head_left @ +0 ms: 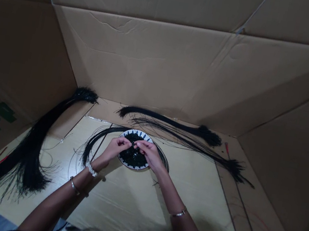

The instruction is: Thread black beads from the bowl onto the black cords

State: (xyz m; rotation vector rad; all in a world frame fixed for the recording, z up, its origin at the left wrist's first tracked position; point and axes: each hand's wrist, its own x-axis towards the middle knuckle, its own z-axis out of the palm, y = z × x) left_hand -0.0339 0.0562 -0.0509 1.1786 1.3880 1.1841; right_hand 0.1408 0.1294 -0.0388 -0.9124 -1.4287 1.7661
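Note:
A white plate with a dark-patterned rim (pixel 120 160) stands on the pale tabletop, filled with small shiny black pieces (pixel 134 159). Over its left side is my left hand (pixel 117 147), thumb and fingertips pinched together. My right hand (pixel 148 151) is pinched in the same way over the right side, its fingertips close to the left ones. Whatever either pinch holds is too small to make out. Beneath and behind the plate curves a bundle of thin black strands (pixel 93 140).
Cardboard walls (pixel 151 63) enclose the table at the back and sides. A thick black strand bundle (pixel 39 139) hangs over the left side. Two more bundles, one thicker (pixel 168 120) and one looser (pixel 197 145), lie along the back. A long thin rod (pixel 249 222) lies at the right.

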